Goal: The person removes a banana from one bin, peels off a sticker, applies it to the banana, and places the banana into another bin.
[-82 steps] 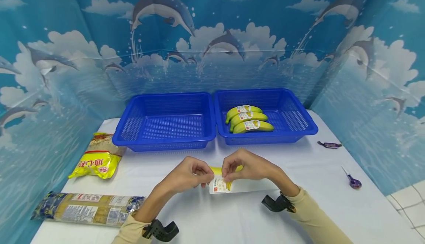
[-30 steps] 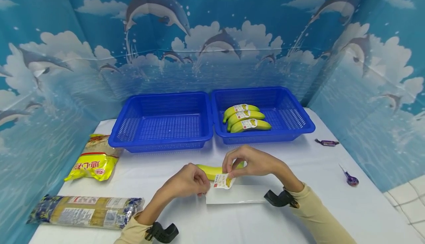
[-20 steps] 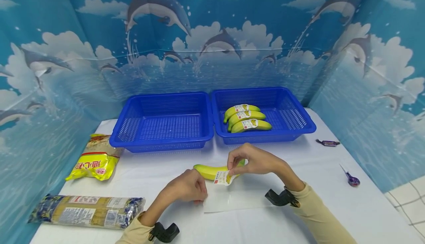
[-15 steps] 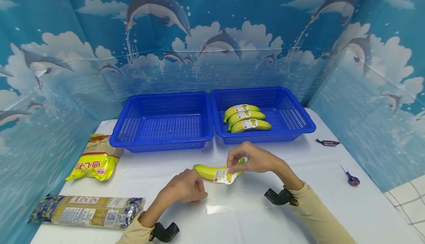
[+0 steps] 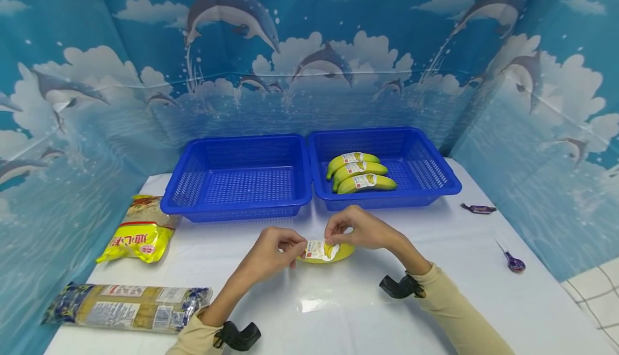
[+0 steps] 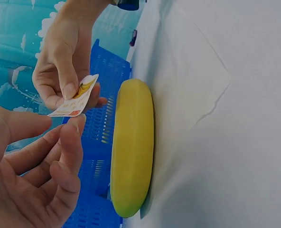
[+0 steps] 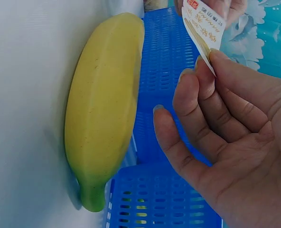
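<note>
A white sticker label with a banana print (image 5: 316, 250) is held up over a yellow-green banana (image 5: 344, 254). My right hand (image 5: 358, 229) pinches the label's right end between thumb and forefinger. At the other end, my left hand (image 5: 273, 253) has thumb and forefinger at the label's edge, its other fingers loosely bent. In the left wrist view the banana (image 6: 132, 147) lies on the white cloth beside both hands, apart from the label. The right wrist view shows the label (image 7: 202, 28) slightly curved and the banana's bare skin (image 7: 102, 95). A glossy backing sheet (image 5: 316, 304) lies nearer me.
Three labelled bananas (image 5: 362, 169) lie in the right blue basket (image 5: 425, 202); the left blue basket (image 5: 237, 211) stands beside it. A yellow food bag (image 5: 137, 237) and a long noodle pack (image 5: 126, 306) lie left. A purple wrapped candy (image 5: 479, 209) and lollipop (image 5: 515, 263) lie right.
The label came off its backing sheet, which now lies on the cloth. My left hand let go of the sheet and moved up to the label's left end, now over the banana.
</note>
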Motion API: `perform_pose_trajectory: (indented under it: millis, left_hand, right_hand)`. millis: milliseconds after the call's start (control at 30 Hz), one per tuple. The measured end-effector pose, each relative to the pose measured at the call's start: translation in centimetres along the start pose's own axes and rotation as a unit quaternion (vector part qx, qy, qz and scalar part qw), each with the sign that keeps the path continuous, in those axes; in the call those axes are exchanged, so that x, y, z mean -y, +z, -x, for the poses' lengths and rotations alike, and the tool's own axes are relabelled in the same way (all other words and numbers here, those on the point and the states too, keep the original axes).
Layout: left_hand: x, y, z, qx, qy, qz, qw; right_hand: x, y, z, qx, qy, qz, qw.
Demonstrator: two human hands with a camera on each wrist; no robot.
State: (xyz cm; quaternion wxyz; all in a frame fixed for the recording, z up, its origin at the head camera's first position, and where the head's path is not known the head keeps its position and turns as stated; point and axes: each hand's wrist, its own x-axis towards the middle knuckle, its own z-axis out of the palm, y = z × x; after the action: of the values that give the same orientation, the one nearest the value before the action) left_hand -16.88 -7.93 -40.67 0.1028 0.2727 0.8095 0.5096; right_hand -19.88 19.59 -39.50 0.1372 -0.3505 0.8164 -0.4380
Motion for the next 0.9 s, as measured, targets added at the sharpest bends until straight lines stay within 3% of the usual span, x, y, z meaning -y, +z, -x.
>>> perform_pose_trajectory:
  millis: [400, 633, 900]
  left_hand:
    - [-0.1, 0.8, -0.3, -0.062, 0.002, 0.002, 0.998]
    - [0.9, 1.5, -0.6, -0.083, 0.025, -0.067, 0.994]
    - [1.1, 1.8, -0.4, -0.107, 0.026, -0.1, 0.9889]
  right_hand:
    - [-0.9, -0.1, 0.1, -0.016, -0.002, 0.014, 1.0]
    - [-0.8, 0.1, 0.0, -0.008, -0.002, 0.006, 1.0]
    - [-1.1, 0.4, -0.1, -0.01, 0.005, 0.022, 1.0]
